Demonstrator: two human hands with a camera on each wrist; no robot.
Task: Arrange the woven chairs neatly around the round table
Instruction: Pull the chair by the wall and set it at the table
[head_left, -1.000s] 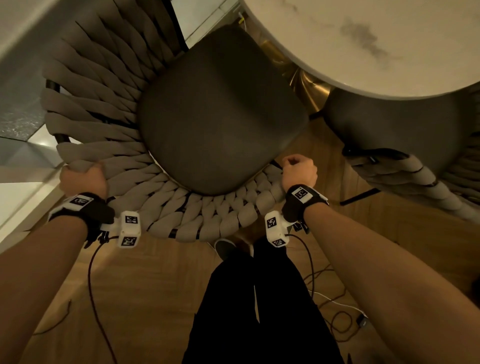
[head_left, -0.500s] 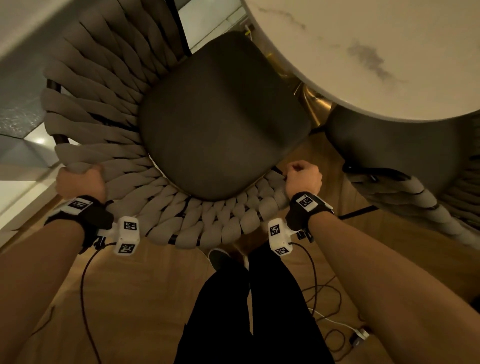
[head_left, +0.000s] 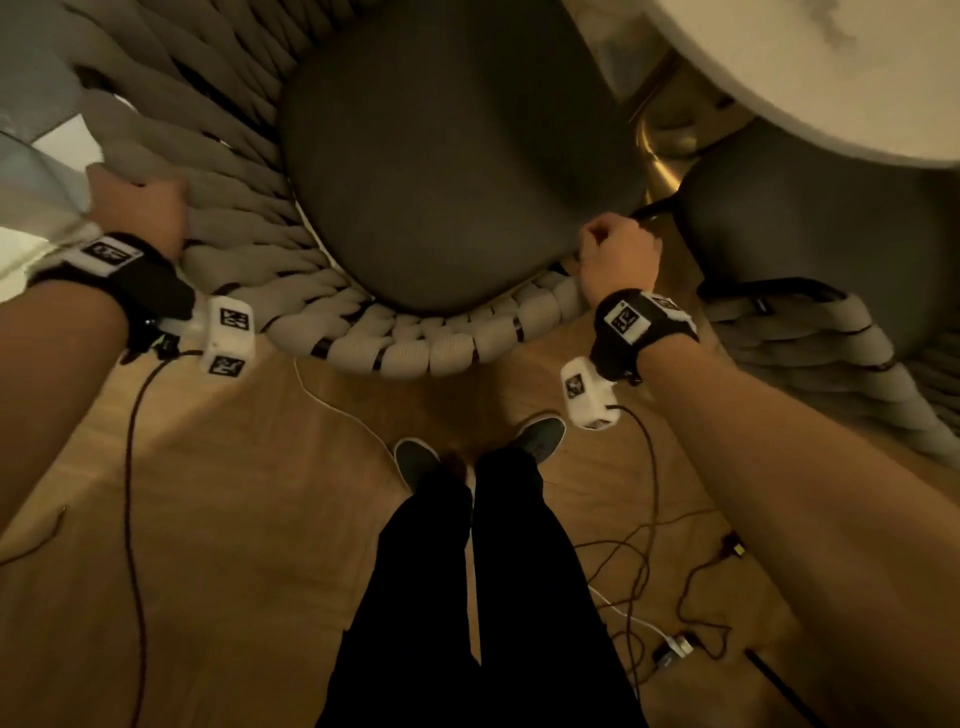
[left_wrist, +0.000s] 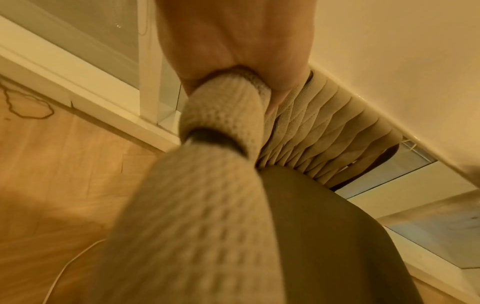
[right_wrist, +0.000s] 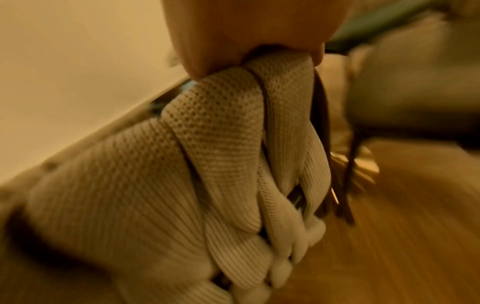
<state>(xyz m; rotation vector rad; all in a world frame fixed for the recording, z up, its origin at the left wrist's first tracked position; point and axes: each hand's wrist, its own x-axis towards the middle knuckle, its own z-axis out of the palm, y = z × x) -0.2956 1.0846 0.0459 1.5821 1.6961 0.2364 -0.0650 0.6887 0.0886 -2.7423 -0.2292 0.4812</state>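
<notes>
A woven chair (head_left: 415, 343) with thick beige woven bands and a dark seat cushion (head_left: 447, 171) stands just in front of me. My left hand (head_left: 140, 208) grips its woven rim on the left side; the left wrist view shows the fingers curled round a band (left_wrist: 223, 111). My right hand (head_left: 615, 254) grips the rim's right end, with fingers wrapped over the bands (right_wrist: 259, 86). The round marble table (head_left: 810, 73) fills the top right, with its gold base (head_left: 665, 150) beneath. A second woven chair (head_left: 821, 338) sits at the right, tucked partly under the table.
Wood floor (head_left: 218, 519) lies below, with my legs and shoes (head_left: 540, 436) close behind the chair. Loose cables (head_left: 644, 571) and a plug trail on the floor at the right. A white wall base and glass panel (left_wrist: 109, 67) stand at the left.
The chair has shifted forward and right toward the table with both hands still gripping its rim. My feet now show farther behind it.
</notes>
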